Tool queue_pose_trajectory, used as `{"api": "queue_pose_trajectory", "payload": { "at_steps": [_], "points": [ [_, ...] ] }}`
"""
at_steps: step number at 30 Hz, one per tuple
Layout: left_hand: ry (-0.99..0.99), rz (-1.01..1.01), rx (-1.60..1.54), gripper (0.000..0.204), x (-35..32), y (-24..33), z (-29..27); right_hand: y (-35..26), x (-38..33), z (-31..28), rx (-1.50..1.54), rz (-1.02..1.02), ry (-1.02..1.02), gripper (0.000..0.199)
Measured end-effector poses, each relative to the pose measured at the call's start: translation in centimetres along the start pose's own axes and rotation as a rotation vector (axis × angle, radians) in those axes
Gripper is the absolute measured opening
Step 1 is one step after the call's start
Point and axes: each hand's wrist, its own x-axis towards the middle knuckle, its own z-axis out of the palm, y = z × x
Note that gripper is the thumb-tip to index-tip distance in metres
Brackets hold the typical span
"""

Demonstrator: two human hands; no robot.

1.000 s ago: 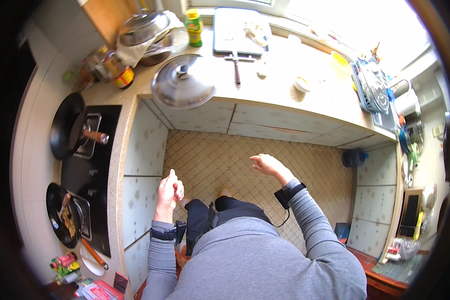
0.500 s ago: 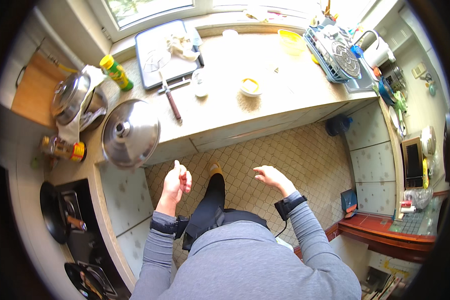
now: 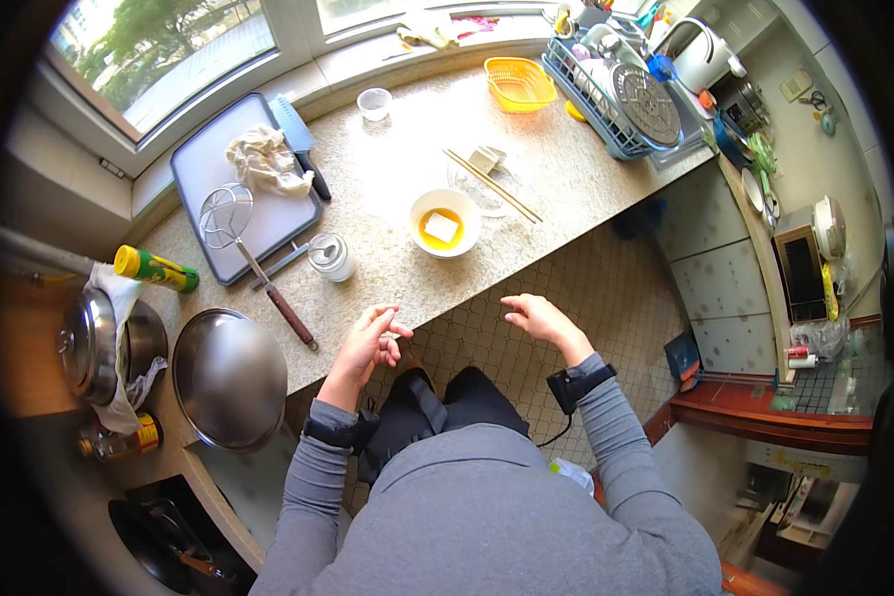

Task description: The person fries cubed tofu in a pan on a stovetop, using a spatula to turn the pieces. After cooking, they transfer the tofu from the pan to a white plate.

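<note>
Bowl point(image 3: 445, 223), white and round, sits on the pale speckled surface point(image 3: 566, 184) near its front edge; it holds yellow liquid with a pale square block in the middle. Of all the things on the surface it lies closest to both hands, yet neither touches it. The left hand point(image 3: 371, 343) hovers at the front edge of the surface, below and left of the bowl, its fingers point(image 3: 392, 330) loosely curled and a little apart, holding nothing. The right hand point(image 3: 534, 318) hangs over the tiled floor point(image 3: 606, 298) below and right of the bowl, fingers bent and slightly spread, also empty. Each wrist wears a dark band over a grey sleeve.

Just left of the bowl stands a small metal-lidded jar point(image 3: 330, 255). Up and right of the bowl a pair of chopsticks point(image 3: 492, 185) lies slanted. Further left of the bowl a grey cutting board point(image 3: 238, 194) carries a crumpled cloth point(image 3: 265, 162), with a cleaver point(image 3: 300, 147) along its right side and a wire skimmer point(image 3: 248, 260) across its lower part. Far left and below the bowl a large steel lid point(image 3: 230, 377) rests. Above and right of the bowl are a yellow basket point(image 3: 520, 83) and a blue dish rack point(image 3: 621, 94).
</note>
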Motion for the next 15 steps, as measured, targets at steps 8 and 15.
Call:
{"api": "queue_pose_trajectory", "payload": {
  "at_steps": [8,15],
  "points": [
    [0.043,-0.035,-0.027,0.038,5.3,1.3,2.4,2.3,2.8,-3.7,0.042,-0.077,-0.015,0.036],
    [0.344,0.079,-0.161,0.054,9.2,0.1,6.4,3.0,8.9,-10.8,0.161,-0.389,0.283,0.027]
  ]
}}
